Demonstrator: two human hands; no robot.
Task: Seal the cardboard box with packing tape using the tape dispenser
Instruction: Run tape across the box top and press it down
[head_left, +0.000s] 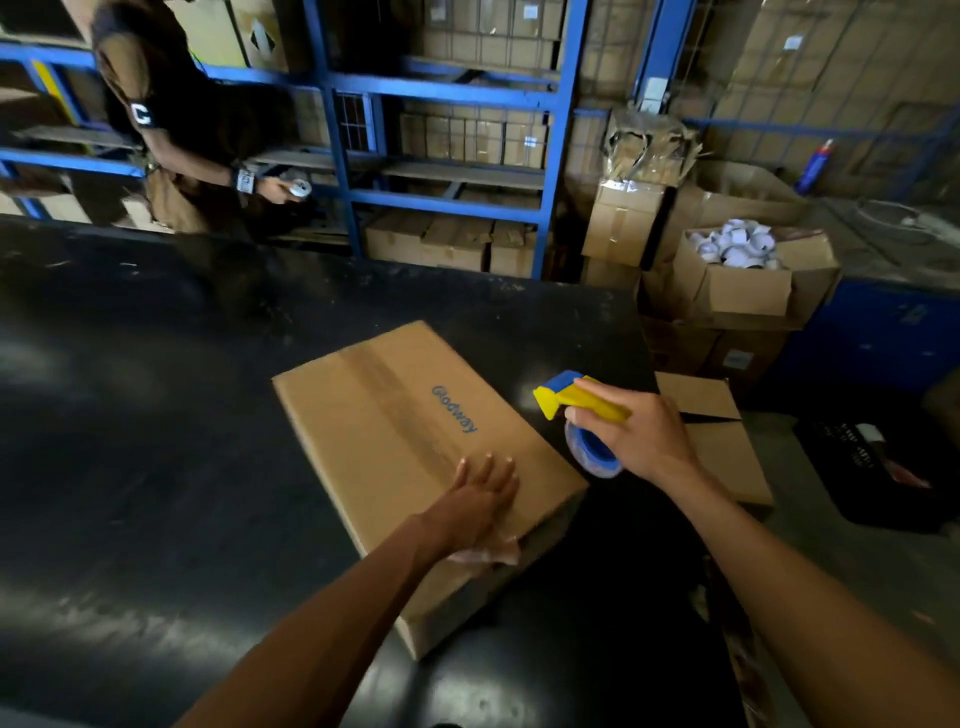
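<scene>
on glossy black table (156, 415), flat cardboard box (405, 415) under splayed left hand (480, 499); right hand (631, 434) gripping yellow-blue plastic tape dispenser (576, 402)

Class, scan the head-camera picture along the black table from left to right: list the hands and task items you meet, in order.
left hand pressed flat on the cardboard box → yellow-and-blue tape dispenser → right hand gripping it, beside the box's right edge.

Tape roll (592, 449): the right hand (636, 434) is covering its upper part.
Box (415, 447) near corner: the left hand (480, 501) is hiding it.
Other person (171, 104): the top edge is cutting off the upper body.
Surface (156, 415): left and bottom edges are cropping it.
</scene>
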